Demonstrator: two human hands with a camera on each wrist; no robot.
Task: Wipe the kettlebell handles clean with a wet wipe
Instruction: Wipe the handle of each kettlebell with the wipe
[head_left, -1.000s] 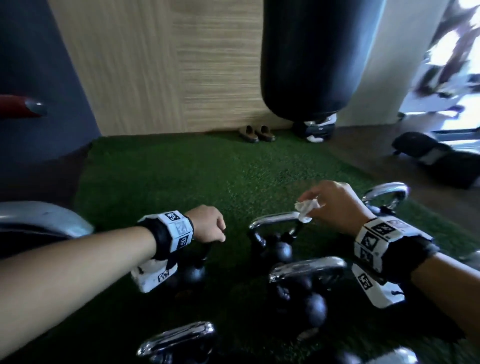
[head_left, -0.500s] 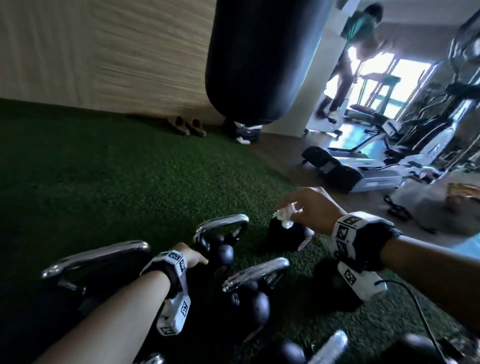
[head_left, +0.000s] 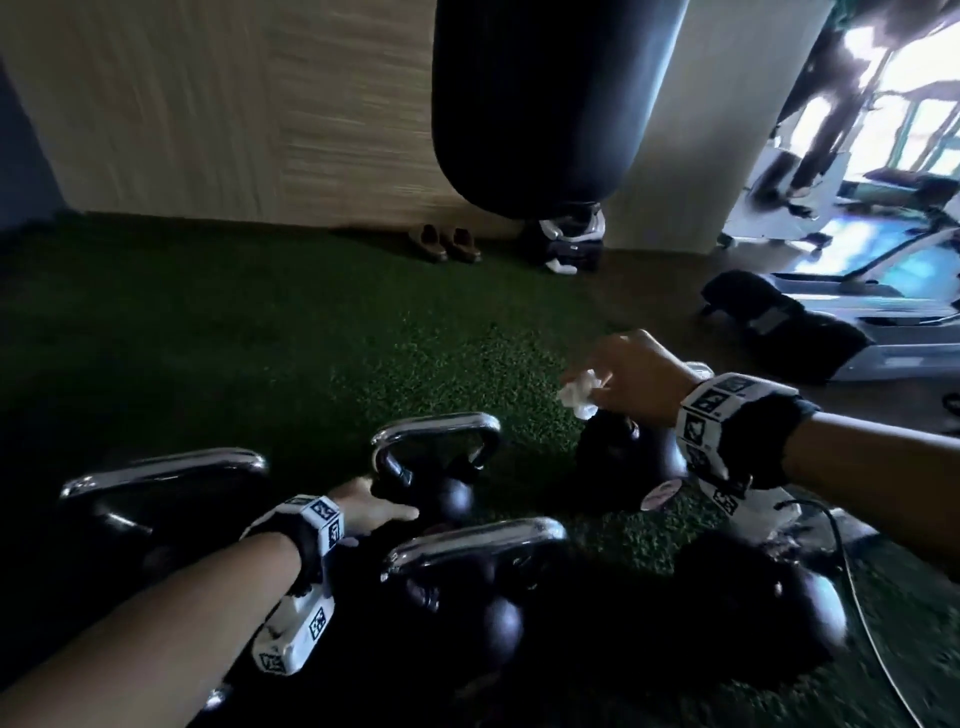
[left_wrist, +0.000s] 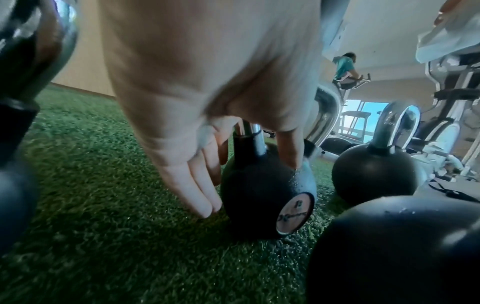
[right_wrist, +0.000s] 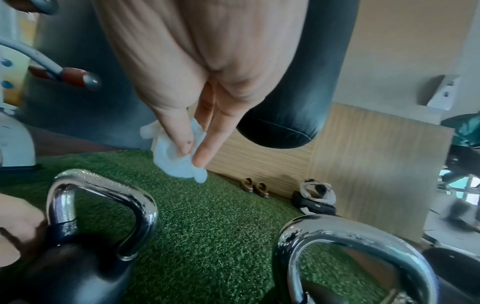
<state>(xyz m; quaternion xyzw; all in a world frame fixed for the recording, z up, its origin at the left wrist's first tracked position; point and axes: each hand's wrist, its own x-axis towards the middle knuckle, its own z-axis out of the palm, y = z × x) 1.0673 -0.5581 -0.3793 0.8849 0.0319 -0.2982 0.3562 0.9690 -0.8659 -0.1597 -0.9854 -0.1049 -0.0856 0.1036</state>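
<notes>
Several black kettlebells with chrome handles stand on green turf. My left hand (head_left: 384, 512) lies against the black ball of the middle kettlebell (head_left: 441, 499), below its chrome handle (head_left: 436, 431). In the left wrist view the left hand (left_wrist: 252, 185) has its thumb on top of this kettlebell's ball (left_wrist: 267, 195) and straight fingers (left_wrist: 205, 195) down its left side. My right hand (head_left: 597, 382) pinches a crumpled white wet wipe (head_left: 577, 397) just above the far right kettlebell (head_left: 628, 462). In the right wrist view, finger and thumb of the right hand (right_wrist: 192, 156) pinch the wipe (right_wrist: 171, 162) in the air, above and between two handles (right_wrist: 103, 185).
A black punching bag (head_left: 545, 104) hangs ahead over the turf (head_left: 234, 338). Brown shoes (head_left: 444, 244) and a dark bag (head_left: 566, 244) lie by the wooden wall. Treadmills (head_left: 841, 322) and a person stand at the right. A cable (head_left: 852, 571) trails by my right wrist.
My left hand dropped from a raised fist onto the middle kettlebell's ball. My right hand carried the wipe from that kettlebell's handle over to the far right kettlebell. My head view swung about.
</notes>
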